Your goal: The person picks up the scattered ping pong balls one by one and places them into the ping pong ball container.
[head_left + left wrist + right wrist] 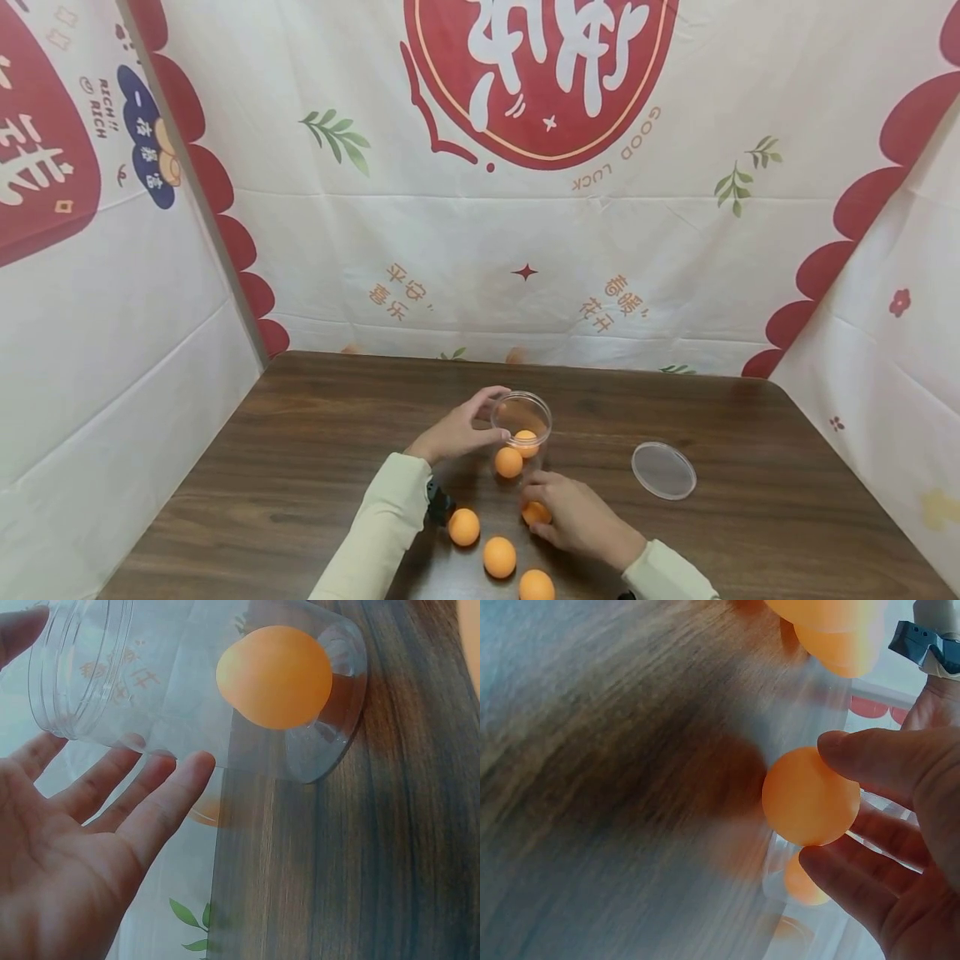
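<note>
Pale sleeves (382,517) come nearest, over a dark wooden table (315,417). On it an open, clear jar (517,422) stands upright, its neck held by the left hand (461,429), thumb and fingers on opposite sides. The right hand (581,512), parted to one ball's width, pinches an orange ball (536,513) just before the jar. Beyond lies a clear disc (663,471); two balls (508,462) sit inside the jar, three loose balls (499,557) nearer.

White printed cloth (450,242) hangs along the far edge of the wood-grain table (300,467); red scallops (234,242) descend toward both far corners.
</note>
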Demonstrator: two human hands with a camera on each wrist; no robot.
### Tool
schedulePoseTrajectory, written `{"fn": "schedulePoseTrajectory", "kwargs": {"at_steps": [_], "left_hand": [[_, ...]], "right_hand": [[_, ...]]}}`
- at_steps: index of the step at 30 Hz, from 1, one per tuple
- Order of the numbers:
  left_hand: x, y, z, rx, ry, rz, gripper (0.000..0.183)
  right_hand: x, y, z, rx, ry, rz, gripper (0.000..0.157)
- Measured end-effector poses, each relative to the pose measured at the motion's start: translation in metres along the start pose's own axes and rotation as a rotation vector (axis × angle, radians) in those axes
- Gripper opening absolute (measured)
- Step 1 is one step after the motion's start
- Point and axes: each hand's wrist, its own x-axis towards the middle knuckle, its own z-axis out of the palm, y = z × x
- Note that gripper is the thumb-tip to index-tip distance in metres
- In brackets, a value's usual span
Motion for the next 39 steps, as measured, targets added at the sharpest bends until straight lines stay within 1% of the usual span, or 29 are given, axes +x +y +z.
{"fn": "schedulePoseTrajectory", "kwargs": {"at_steps": [4,8,13,18,24,25,28,30,33,36,39], "left_hand": [[0.000,0.000,0.000,0.003,-0.002,-0.003,0.060],[-0.001,0.002,0.000,-0.004,-0.004,-0.004,0.061],[-0.001,0.003,0.000,-0.002,-0.005,-0.007,0.060],[0.000,0.003,0.000,0.008,-0.007,-0.003,0.061],[-0.001,0.003,0.000,0.023,-0.003,0.019,0.062],[-0.001,0.002,0.000,0.038,-0.003,0.033,0.062],[-0.001,0.000,0.000,0.044,-0.004,0.052,0.062],[-0.001,0.001,0.000,0.032,-0.009,0.048,0.062],[-0.001,0.001,0.000,0.001,-0.015,0.027,0.062],[0.000,0.001,0.000,-0.001,-0.014,0.008,0.061],[0.002,0.002,-0.001,0.001,-0.006,0.006,0.060]], "right_hand": [[-0.001,0.000,-0.002,0.002,0.004,-0.014,0.023],[-0.003,0.001,-0.006,0.013,0.013,-0.019,0.022],[-0.003,0.002,-0.011,0.034,0.014,0.001,0.020],[-0.004,0.002,-0.017,0.024,0.044,0.027,0.019],[-0.003,0.001,-0.033,0.045,0.094,0.063,0.019],[-0.003,0.001,-0.036,0.046,0.101,0.072,0.020],[-0.003,0.001,-0.046,0.026,0.133,0.087,0.021],[-0.002,0.001,-0.053,0.004,0.164,0.093,0.021],[-0.001,0.003,-0.062,-0.030,0.221,0.093,0.021],[0.002,0.005,-0.069,-0.061,0.289,0.094,0.021],[0.006,0.007,-0.076,-0.076,0.359,0.106,0.022]]}}
